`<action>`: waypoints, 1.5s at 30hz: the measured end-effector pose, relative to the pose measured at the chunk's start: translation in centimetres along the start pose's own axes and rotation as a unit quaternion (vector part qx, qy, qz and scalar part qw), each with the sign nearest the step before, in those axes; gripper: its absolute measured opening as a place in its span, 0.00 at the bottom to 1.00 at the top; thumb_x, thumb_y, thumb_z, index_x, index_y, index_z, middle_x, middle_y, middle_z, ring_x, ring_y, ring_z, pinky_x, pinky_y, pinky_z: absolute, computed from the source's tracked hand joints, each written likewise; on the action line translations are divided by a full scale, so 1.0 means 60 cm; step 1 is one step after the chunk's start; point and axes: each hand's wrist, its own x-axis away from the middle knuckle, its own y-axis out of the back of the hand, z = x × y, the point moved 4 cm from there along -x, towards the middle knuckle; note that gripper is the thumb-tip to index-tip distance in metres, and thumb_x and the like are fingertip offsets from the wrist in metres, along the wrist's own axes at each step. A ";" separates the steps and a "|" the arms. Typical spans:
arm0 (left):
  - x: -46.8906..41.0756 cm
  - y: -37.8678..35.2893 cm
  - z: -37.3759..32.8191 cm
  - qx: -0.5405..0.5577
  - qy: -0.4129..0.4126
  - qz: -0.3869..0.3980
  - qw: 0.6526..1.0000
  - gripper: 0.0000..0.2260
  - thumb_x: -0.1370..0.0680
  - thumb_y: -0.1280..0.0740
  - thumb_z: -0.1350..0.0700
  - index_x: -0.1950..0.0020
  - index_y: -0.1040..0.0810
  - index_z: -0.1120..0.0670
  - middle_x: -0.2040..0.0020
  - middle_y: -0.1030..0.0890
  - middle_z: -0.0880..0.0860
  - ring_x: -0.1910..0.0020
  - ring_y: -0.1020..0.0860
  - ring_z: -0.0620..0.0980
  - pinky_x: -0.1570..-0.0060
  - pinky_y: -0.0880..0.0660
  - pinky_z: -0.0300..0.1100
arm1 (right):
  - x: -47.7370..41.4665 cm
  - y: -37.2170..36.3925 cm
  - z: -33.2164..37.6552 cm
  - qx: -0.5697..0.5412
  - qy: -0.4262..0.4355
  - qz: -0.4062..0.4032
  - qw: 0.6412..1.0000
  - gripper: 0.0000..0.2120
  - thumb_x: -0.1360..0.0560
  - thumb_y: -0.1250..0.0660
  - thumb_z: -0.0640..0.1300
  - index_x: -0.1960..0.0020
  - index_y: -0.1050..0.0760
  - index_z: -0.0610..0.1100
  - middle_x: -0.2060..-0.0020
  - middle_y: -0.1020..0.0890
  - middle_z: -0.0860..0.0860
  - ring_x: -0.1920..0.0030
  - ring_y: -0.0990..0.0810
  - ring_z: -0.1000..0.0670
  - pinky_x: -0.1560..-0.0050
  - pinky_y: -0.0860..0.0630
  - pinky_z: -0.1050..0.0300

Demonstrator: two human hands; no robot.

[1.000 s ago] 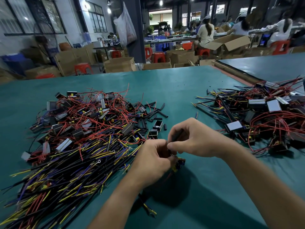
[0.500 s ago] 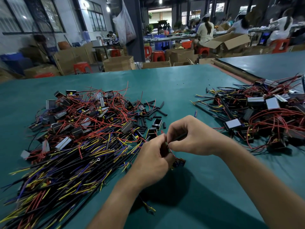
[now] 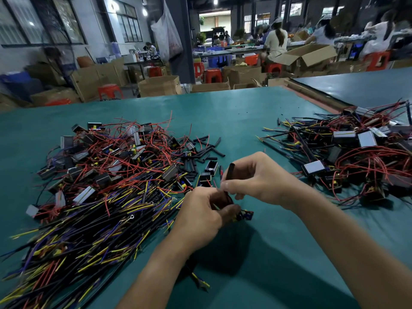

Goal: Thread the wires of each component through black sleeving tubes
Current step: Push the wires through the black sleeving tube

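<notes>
Judging from the head view, a black sleeving tube (image 3: pixel 229 173) is pinched in the right hand (image 3: pixel 256 181), long axis near upright, upper end leaning far and right, lower end aimed at the left hand (image 3: pixel 200 217) just below. A component (image 3: pixel 246 216) is gripped in the curled left hand, near centre over the surface (image 3: pixel 223 112); its wire ends are hidden. Feeding is judged to run upward along that axis.

Right hand (image 3: pixel 256 182) pinches short black sleeving tube (image 3: pixel 229 172) (tilted up); left hand (image 3: pixel 200 216) grips small black wired component (image 3: pixel 244 216) over green table (image 3: pixel 245 112).
</notes>
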 end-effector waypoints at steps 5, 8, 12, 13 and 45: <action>0.003 0.005 -0.002 -0.050 -0.008 -0.018 0.999 0.08 0.30 0.24 0.52 0.65 0.20 0.52 0.75 0.23 0.46 0.77 0.28 0.45 0.71 0.31 0.39 | 0.000 0.006 -0.006 0.066 -0.018 -0.012 0.998 0.08 0.25 0.31 0.36 0.63 0.21 0.40 0.73 0.21 0.52 0.72 0.24 0.55 0.67 0.26 0.61; 0.004 0.011 -0.013 -0.095 -0.049 -0.051 0.993 0.07 0.29 0.24 0.53 0.65 0.19 0.52 0.74 0.22 0.45 0.77 0.29 0.42 0.73 0.33 0.35 | 0.002 0.008 -0.004 0.105 -0.016 -0.012 0.994 0.10 0.24 0.33 0.38 0.64 0.22 0.45 0.72 0.20 0.51 0.71 0.23 0.54 0.64 0.24 0.53; 0.008 0.013 -0.023 -0.140 -0.095 -0.081 0.982 0.05 0.29 0.24 0.54 0.62 0.18 0.53 0.71 0.21 0.42 0.75 0.29 0.40 0.72 0.31 0.35 | 0.001 0.005 -0.007 0.133 -0.028 -0.001 0.991 0.11 0.22 0.36 0.40 0.63 0.26 0.48 0.70 0.19 0.49 0.71 0.22 0.51 0.63 0.23 0.50; 0.009 0.012 -0.023 -0.143 -0.099 -0.083 0.981 0.05 0.29 0.24 0.54 0.62 0.18 0.52 0.71 0.21 0.42 0.74 0.29 0.40 0.71 0.31 0.36 | 0.001 0.005 -0.009 0.137 -0.035 0.004 0.990 0.11 0.21 0.36 0.40 0.63 0.26 0.47 0.70 0.19 0.49 0.71 0.21 0.51 0.63 0.23 0.51; 0.012 0.011 -0.023 -0.164 -0.110 -0.075 0.977 0.11 0.25 0.35 0.49 0.61 0.22 0.54 0.72 0.30 0.55 0.76 0.37 0.48 0.76 0.40 0.42 | 0.004 0.009 -0.006 0.130 -0.037 0.025 0.991 0.08 0.23 0.32 0.40 0.61 0.21 0.45 0.69 0.17 0.50 0.69 0.20 0.54 0.66 0.23 0.59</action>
